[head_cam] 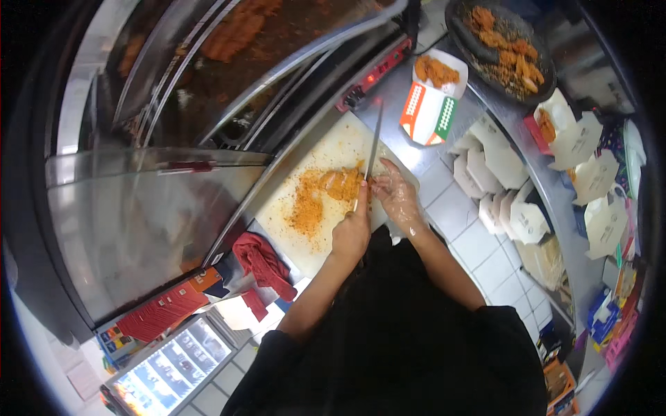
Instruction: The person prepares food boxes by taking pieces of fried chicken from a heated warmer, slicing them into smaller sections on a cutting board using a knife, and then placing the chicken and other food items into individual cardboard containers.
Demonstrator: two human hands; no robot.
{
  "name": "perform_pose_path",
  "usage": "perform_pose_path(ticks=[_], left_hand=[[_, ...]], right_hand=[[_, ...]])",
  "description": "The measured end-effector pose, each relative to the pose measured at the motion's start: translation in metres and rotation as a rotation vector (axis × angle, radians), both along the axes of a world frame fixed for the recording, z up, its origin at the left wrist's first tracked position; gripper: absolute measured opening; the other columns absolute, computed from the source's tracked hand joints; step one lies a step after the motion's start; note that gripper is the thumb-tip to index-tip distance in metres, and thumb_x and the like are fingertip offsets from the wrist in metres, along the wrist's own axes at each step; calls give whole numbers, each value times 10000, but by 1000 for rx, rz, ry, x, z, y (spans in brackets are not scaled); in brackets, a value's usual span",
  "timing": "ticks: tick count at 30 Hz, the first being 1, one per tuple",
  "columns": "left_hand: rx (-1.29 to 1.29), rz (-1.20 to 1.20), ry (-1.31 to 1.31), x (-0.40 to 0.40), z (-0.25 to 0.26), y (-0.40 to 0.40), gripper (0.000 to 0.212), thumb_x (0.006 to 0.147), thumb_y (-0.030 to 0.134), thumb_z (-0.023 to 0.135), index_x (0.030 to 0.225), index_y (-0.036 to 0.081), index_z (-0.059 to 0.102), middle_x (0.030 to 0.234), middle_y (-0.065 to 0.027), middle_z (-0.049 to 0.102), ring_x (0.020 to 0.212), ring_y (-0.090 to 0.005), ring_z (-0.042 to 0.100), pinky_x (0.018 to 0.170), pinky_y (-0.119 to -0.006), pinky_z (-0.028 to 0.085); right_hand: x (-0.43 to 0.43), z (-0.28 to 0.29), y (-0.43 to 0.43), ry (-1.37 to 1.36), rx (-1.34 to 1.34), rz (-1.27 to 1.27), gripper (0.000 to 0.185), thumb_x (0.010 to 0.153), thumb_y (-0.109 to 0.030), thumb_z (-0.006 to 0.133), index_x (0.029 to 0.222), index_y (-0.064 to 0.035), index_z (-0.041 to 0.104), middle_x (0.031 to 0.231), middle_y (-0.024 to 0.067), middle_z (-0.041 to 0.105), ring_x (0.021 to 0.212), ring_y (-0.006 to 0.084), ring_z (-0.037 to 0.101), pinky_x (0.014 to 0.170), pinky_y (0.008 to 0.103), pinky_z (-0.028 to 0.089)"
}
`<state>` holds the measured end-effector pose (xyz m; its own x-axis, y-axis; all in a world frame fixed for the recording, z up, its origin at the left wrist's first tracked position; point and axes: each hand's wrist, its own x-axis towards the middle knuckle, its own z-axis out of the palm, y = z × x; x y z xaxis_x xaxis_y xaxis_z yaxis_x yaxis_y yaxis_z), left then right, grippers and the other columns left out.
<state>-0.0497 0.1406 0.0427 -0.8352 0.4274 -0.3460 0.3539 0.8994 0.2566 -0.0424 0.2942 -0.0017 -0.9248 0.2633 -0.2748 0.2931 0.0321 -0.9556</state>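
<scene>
In the head view my left hand [351, 229] grips a long knife [375, 140], its index finger laid along the blade. The blade crosses the right end of a sliced piece of breaded fried chicken [341, 184] on a white cutting board [322, 140]. My right hand [398, 195], in a clear plastic glove, has its fingertips at the chicken's end beside the blade. Orange crumbs [306, 205] lie left of the chicken. Beyond the board stands an open paper box [429, 117] with fried chicken inside.
A glass-fronted display case [156, 218] runs along the left. A red cloth [263, 265] lies by the board's near corner. At the upper right is a dark stone bowl [549, 67] with fried chicken. Paper boxes [528, 221] are stacked under the counter; open ones [596, 177] line the right counter.
</scene>
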Motion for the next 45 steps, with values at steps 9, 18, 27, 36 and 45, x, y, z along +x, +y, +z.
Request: perform_pose_path(ticks=[9, 18, 27, 36, 45], left_hand=[[400, 214, -11, 61, 83, -89, 693, 1016, 175, 531, 1599, 88, 167, 758, -295, 661, 661, -478, 660, 589, -541, 526], [340, 410, -61, 113, 80, -162, 672, 1028, 192, 527, 1597, 87, 186, 710, -302, 642, 634, -471, 662, 586, -535, 509], [60, 131, 126, 66, 45, -186, 680, 1004, 252, 531, 1605, 180, 220, 793, -231, 693, 623, -422, 671, 571, -540, 535], [-346, -31, 334, 8, 22, -177, 628, 1001, 346, 555, 1580, 248, 334, 1187, -183, 619, 1043, -388, 618, 837, -537, 489], [330, 34, 355, 70, 34, -30, 458, 1039, 243, 518, 1397, -42, 504, 1239, -306, 594, 1123, -476, 558, 967, -531, 440]], right_hand=[[-1, 20, -69, 196, 548, -125, 670, 916, -307, 692, 1486, -72, 429, 1471, 305, 420, 1340, 461, 456, 1055, 545, 426], [-41, 35, -111, -64, 1106, 295, 582, 875, -578, 607, 1324, -209, 626, 1415, 140, 559, 1317, 341, 486, 1086, 594, 355], [-54, 43, -87, 4, 580, 222, 358, 884, -387, 676, 1073, -84, 660, 1121, 150, 681, 1063, 297, 647, 924, 478, 525], [-36, 96, -47, 100, -1414, -96, 391, 901, -529, 670, 1043, -165, 658, 925, 21, 642, 790, 184, 630, 644, 395, 530], [185, 208, 279, 788, -1010, -532, 445, 955, -492, 547, 1113, -89, 652, 981, 91, 687, 859, 254, 688, 686, 434, 583]])
